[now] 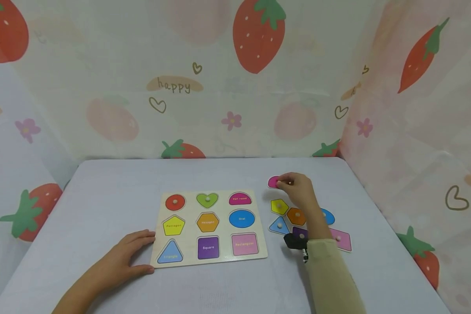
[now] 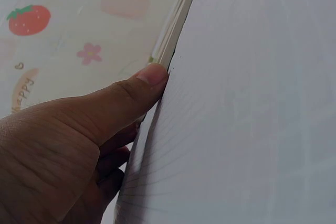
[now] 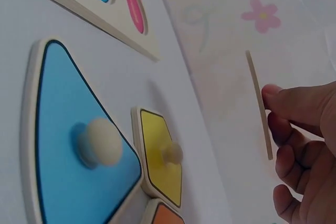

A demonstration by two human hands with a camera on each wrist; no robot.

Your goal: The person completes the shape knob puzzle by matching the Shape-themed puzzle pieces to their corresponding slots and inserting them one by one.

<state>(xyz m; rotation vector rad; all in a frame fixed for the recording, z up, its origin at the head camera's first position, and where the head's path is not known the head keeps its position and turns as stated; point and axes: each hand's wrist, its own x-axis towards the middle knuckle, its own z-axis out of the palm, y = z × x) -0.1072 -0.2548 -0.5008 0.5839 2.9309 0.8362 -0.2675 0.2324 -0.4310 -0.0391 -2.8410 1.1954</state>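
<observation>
Your right grip (image 1: 299, 188) pinches the magenta half-round wooden piece (image 1: 272, 182), raised above the white surface (image 1: 227, 288) near the yellow pentagonal wooden piece (image 1: 276, 209). Your left grip (image 1: 121, 257), thumb and fingers spread, touches the left edge of the cream rectangular wooden board (image 1: 190, 233), where the red round piece (image 1: 172, 203) and green heart-shaped piece (image 1: 207, 201) sit.

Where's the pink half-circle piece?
In the head view, the pink half-circle piece is in the right hand, raised right of the board, beyond the yellow pentagon piece.
</observation>
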